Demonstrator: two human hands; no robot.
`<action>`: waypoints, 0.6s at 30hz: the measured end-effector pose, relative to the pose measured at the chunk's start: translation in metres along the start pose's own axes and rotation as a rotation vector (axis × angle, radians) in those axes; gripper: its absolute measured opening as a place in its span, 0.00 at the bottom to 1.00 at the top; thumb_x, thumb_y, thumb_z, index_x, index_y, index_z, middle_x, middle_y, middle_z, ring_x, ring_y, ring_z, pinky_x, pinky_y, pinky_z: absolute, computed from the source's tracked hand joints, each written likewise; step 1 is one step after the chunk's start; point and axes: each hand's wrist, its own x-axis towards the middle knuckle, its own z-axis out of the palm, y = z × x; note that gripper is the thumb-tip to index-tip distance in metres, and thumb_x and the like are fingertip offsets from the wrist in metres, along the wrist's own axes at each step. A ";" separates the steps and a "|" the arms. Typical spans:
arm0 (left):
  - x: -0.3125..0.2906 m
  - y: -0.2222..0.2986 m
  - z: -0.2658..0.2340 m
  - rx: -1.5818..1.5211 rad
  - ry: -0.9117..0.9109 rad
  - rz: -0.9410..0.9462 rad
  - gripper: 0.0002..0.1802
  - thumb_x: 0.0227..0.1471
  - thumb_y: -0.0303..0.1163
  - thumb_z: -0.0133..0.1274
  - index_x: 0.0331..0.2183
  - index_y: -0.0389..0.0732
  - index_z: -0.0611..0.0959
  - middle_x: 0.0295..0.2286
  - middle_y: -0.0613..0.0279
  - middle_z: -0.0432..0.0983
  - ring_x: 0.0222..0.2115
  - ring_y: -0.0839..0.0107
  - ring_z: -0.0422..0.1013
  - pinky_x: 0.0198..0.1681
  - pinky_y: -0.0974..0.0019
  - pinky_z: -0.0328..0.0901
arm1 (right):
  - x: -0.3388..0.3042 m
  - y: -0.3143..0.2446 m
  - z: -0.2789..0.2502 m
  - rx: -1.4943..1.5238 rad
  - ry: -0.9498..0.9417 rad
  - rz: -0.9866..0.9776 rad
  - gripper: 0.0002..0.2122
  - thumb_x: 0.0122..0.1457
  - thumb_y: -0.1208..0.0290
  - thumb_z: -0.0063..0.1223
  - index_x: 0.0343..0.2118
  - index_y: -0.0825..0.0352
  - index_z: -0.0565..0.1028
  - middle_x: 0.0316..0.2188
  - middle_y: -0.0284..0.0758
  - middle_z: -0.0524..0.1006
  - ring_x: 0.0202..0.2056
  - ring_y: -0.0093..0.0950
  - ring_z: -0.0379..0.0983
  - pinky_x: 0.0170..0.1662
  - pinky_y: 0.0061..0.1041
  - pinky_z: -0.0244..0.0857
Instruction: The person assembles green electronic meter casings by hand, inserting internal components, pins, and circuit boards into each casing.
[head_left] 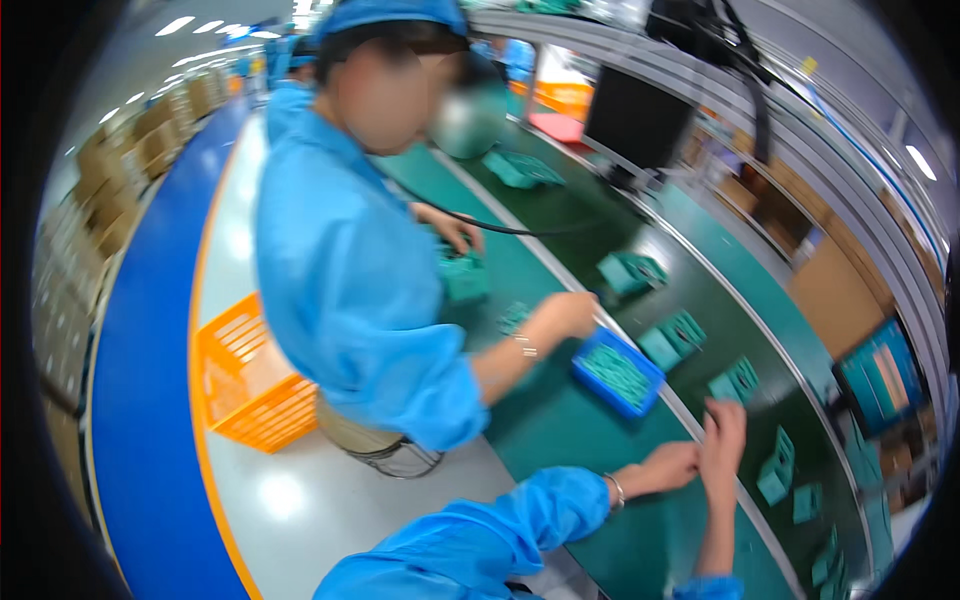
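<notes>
Both my hands meet over the near edge of the green conveyor line. My left hand [670, 467], with a bracelet at the wrist, is closed; what it holds, if anything, is hidden. Right beside it, my right hand [722, 445] is raised with its fingers curled together, and its contents cannot be made out. Just beyond the right fingertips lies a teal plastic housing [735, 380] on the dark belt. A blue bin [650, 399] of small teal parts stands on the green bench to the left of my hands.
Several teal housings, including one [672, 340], sit along the belt [700, 285]. At left, a co-worker in blue [350, 270] reaches across the bench toward the blue bin. An orange crate [262, 432] stands on the floor behind them. Monitors [880, 376] line the far side.
</notes>
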 end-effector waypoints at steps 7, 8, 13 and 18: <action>-0.006 -0.004 -0.013 0.153 -0.068 0.034 0.10 0.54 0.32 0.57 0.36 0.37 0.85 0.37 0.44 0.82 0.39 0.44 0.78 0.43 0.46 0.72 | 0.062 0.024 0.072 0.137 -0.184 0.140 0.25 0.58 0.85 0.53 0.60 0.68 0.69 0.62 0.45 0.67 0.61 0.45 0.67 0.59 0.35 0.68; -0.010 -0.008 -0.013 0.156 -0.025 0.040 0.09 0.54 0.33 0.57 0.35 0.37 0.84 0.36 0.43 0.82 0.38 0.43 0.78 0.41 0.45 0.72 | 0.065 0.017 0.082 0.139 -0.214 0.158 0.26 0.57 0.85 0.54 0.61 0.68 0.69 0.62 0.44 0.67 0.58 0.45 0.70 0.56 0.35 0.70; -0.003 0.007 -0.008 0.159 -0.152 0.057 0.10 0.55 0.35 0.56 0.31 0.38 0.82 0.31 0.43 0.82 0.34 0.42 0.78 0.36 0.44 0.71 | 0.067 0.029 0.093 0.055 -0.277 0.036 0.21 0.54 0.86 0.58 0.52 0.70 0.73 0.57 0.46 0.69 0.48 0.47 0.75 0.50 0.37 0.71; -0.004 -0.002 -0.006 0.234 -0.197 0.018 0.10 0.55 0.35 0.55 0.31 0.37 0.81 0.30 0.43 0.82 0.33 0.41 0.78 0.35 0.43 0.71 | 0.081 0.029 0.092 0.028 -0.318 0.181 0.18 0.54 0.86 0.60 0.48 0.70 0.74 0.52 0.47 0.73 0.49 0.50 0.74 0.50 0.41 0.71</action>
